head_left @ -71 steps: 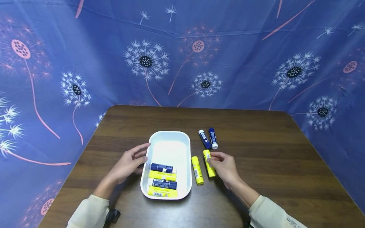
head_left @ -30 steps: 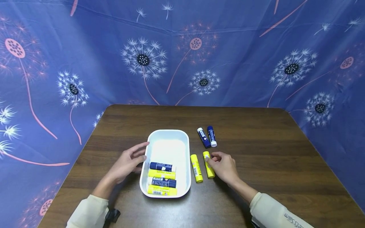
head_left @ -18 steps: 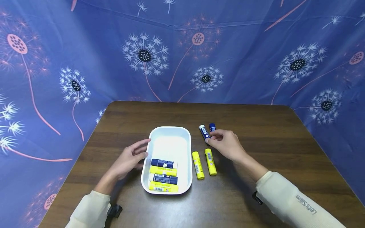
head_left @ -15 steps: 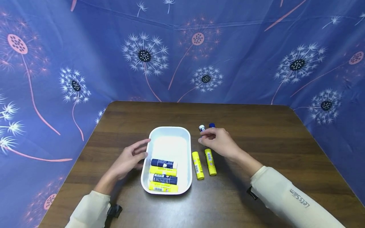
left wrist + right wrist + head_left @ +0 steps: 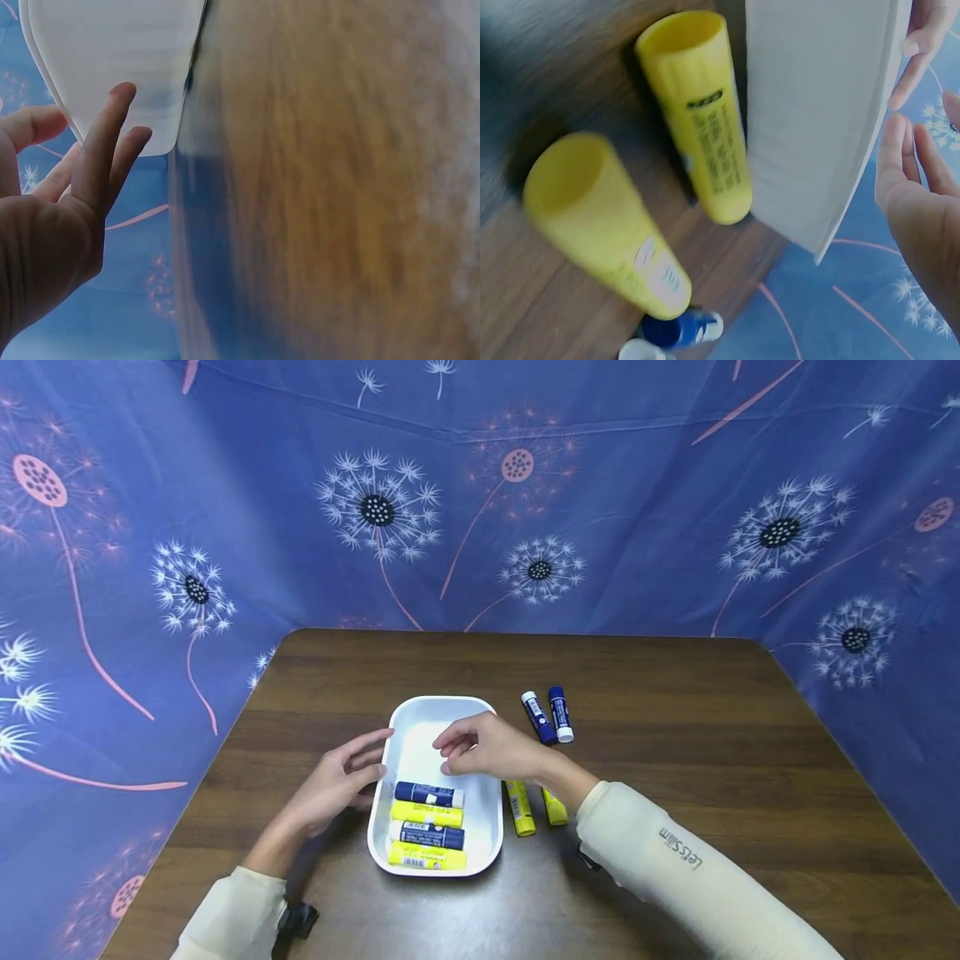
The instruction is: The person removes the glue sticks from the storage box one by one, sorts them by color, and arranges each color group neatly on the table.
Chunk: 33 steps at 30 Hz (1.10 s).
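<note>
My left hand (image 5: 333, 785) touches the left rim of a white plastic tray (image 5: 416, 743) with spread, fairly straight fingers, which the left wrist view shows against the tray's outer side. Over the tray's far half hovers my right hand (image 5: 491, 747), fingers loosely bent and nothing visible between them. In the near half lie two yellow glue sticks (image 5: 427, 857) and two dark blue glue sticks (image 5: 431, 836), side by side in alternating colours. Right of the tray are two more yellow glue sticks (image 5: 712, 127), partly hidden by my right forearm in the head view.
Two blue-and-white glue sticks (image 5: 538, 718) lie close together beyond the yellow ones. Everything stands on a brown wooden table (image 5: 675, 718). A blue cloth with dandelion prints (image 5: 637, 485) hangs behind the table's far edge.
My right hand has left the yellow glue stick that it held, passed over the blue pair and moved left above the tray. The left hand has stayed at the rim.
</note>
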{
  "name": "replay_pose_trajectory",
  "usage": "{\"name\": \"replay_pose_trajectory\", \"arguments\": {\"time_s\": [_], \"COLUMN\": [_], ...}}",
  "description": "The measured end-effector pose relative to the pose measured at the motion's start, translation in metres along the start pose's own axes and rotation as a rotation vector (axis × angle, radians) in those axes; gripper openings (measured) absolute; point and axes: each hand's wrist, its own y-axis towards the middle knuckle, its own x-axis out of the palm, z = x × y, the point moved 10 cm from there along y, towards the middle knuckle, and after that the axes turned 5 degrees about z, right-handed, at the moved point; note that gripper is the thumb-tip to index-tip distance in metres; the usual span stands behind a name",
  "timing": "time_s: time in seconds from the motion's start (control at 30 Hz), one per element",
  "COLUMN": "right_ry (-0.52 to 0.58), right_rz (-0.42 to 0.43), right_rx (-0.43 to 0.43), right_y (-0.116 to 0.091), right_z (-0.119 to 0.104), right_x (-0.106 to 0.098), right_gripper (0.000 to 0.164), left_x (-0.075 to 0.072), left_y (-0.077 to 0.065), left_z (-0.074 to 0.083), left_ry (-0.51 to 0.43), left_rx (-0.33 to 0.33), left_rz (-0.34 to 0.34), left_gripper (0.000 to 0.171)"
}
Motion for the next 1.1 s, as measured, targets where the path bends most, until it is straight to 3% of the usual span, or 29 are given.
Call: {"name": "replay_pose_trajectory", "arguments": {"time_s": [0.23, 0.37, 0.6, 0.83, 1.1], "right_ry": [0.006, -0.048, -0.233, -0.273, -0.314], "right_rz": [-0.08, -0.101, -0.111, -0.145, -0.161], "right_rx": [0.016, 0.019, 0.055, 0.091, 0.066], "right_y": [0.019, 0.027, 0.032, 0.03, 0.03], "right_z": [0.008, 0.014, 0.023, 0.028, 0.027], "right_x": [0.031, 0.042, 0.052, 0.058, 0.062], "right_gripper": [0.036, 0.032, 0.026, 0.024, 0.031], "left_x": [-0.004, -0.004, -0.003, 0.0, -0.001], "left_y": [-0.002, -0.003, -0.001, -0.001, -0.001], "left_z": [-0.004, -0.005, -0.001, 0.002, 0.003], "left_ry": [0.012, 0.002, 0.002, -0.005, -0.006], "left_rx": [-0.01, -0.016, 0.003, 0.005, 0.01], "left_rz": [0.004, 0.0, -0.01, -0.013, -0.016], "left_gripper": [0.057, 0.057, 0.057, 0.058, 0.058]}}
